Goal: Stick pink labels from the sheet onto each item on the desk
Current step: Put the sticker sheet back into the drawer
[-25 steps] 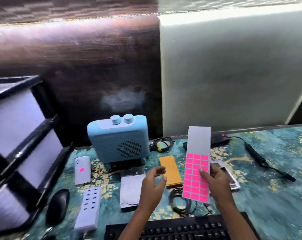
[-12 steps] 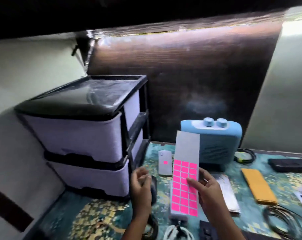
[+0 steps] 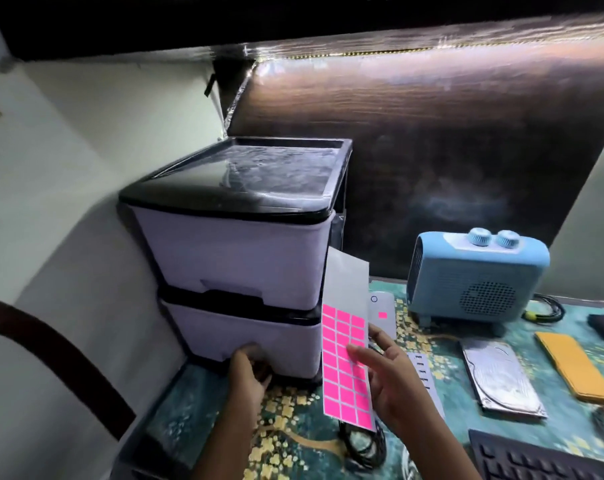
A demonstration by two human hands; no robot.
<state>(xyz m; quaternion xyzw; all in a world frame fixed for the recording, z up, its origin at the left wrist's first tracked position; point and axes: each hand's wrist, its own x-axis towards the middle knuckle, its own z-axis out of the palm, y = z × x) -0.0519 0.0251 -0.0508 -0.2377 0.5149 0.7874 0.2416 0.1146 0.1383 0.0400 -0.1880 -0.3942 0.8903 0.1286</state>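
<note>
Nearest, at the lower right, the corner of a black keyboard cuts into view, with a coil of black cables lying just left of it on the patterned surface. The left side of the surface ends in a dark raised edge. Between that edge and the left forearm lies an open strip of cloth.

The right hand grasps the label sheet, thumb on the front and fingers behind. It holds the sheet upright above the surface, with the pink labels on the lower part and bare backing above. Beneath that hand a white power strip shows in part. A hard drive and an orange pouch lie to the right, apart from each other.

The left hand has its fingertips against the front of the lower drawer of the drawer unit. I cannot tell whether it pinches anything.

Behind the sheet a white device already carries one pink label. The blue heater stands farther back, near the dark wood panel.

Half a second ago the left hand was raised beside the sheet; now it has reached the drawer. The view has swung left and closer to the unit, and the sheet's top now overlaps the unit's right edge.
</note>
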